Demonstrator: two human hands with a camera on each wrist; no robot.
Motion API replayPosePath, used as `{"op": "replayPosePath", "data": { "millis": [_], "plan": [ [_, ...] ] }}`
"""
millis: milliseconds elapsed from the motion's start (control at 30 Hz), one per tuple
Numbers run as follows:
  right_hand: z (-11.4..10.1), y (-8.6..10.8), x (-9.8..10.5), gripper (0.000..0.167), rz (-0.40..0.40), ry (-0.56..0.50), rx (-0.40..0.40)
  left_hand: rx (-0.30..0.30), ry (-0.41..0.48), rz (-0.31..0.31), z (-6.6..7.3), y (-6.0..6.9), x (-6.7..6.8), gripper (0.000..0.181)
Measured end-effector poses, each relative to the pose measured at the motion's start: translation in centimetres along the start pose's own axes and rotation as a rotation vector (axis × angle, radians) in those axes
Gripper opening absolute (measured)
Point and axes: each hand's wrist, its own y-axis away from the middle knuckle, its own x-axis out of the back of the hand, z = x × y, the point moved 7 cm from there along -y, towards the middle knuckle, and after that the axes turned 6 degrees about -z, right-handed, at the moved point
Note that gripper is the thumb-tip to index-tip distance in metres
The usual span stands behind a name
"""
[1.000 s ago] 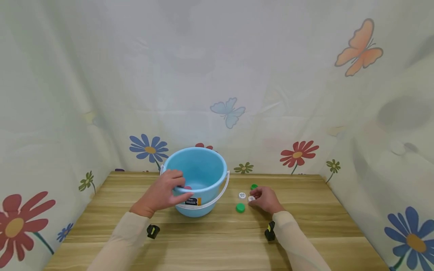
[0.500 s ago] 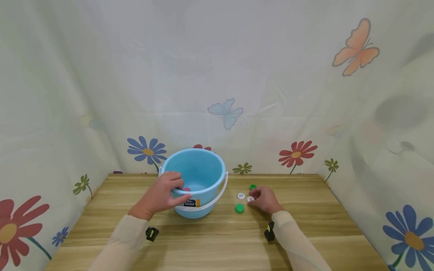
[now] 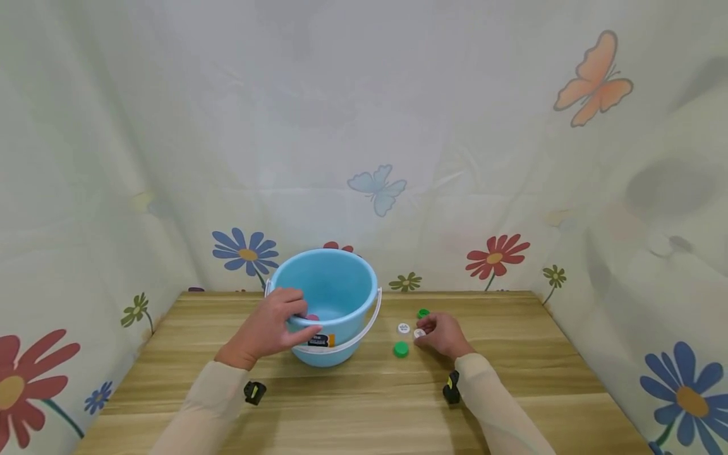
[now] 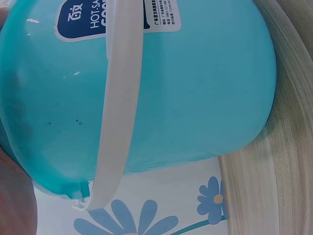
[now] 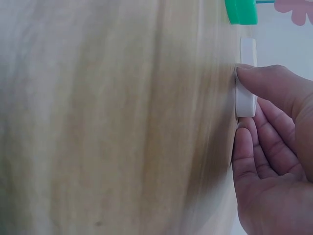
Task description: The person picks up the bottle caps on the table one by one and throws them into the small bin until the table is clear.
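Pale cloth (image 3: pixel 364 82) printed with flowers and butterflies, hung behind and at both sides of a wood-grained counter (image 3: pixel 352 411). Blue bucket (image 3: pixel 330 275) upright on the counter, left of the midline and toward the far edge; white handle (image 3: pixel 371 325) slung down across the near side, over a dark label (image 3: pixel 321 340). Left hand (image 3: pixel 273 325) at the near left rim, fingers hooked inside and thumb outside, gripping the bucket. Right hand (image 3: pixel 446 335) low at the counter's right half, fingers closed in a pinch on a white cap (image 3: pixel 419 333); contact between cap and counter impossible to tell. Black device (image 3: pixel 451 387) at the right wrist. To the right of the bucket, well inside the far edge: near green cap (image 3: pixel 400 349), second white cap (image 3: pixel 404 328) just beside the pinched one, and far green cap (image 3: pixel 423 313), closest to that edge. Pink patch (image 3: pixel 312 317) inside the bucket, nature unclear.
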Motion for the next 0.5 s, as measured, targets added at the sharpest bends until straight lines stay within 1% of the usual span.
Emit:
{"op": "replayPosePath", "data": {
  "millis": [133, 367, 500],
  "plan": [
    [-0.21, 0.01, 0.1, 0.031, 0.002, -0.001, 0.004, 0.004, 0.006, -0.004, -0.02, 0.03, 0.05, 0.034],
    [0.18, -0.23, -0.24, 0.032, 0.011, -0.013, -0.002, 0.007, 0.0, -0.003, -0.13, 0.06, 0.14, 0.034],
    [0.18, -0.13, -0.3, 0.03, 0.025, -0.01, 0.007, 0.02, 0.0, -0.017, -0.07, -0.04, 0.14, 0.034]
  ]
}}
